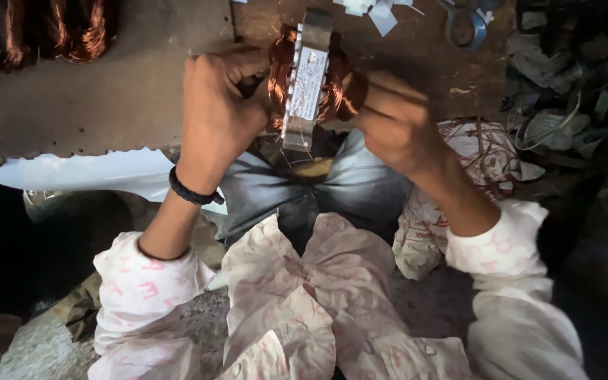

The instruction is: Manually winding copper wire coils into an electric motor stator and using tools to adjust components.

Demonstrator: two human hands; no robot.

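Both hands are holding a copper-wound stator over the lap.

Head view: the left hand (216, 112) is closing its grip on the stator (309, 81) from one side, the right hand (395, 123) is clasping the copper coil on the other. Scissors (466, 24) are lying on the counter (107, 91), beside paper scraps (374, 10); more coils (51, 32) are sitting well apart.

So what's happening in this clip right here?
A seated person grips a metal core wound with copper wire between both hands, the left hand on one side and the right hand on the other, above a worn brown board. More copper coils and grey-handled scissors lie on it.
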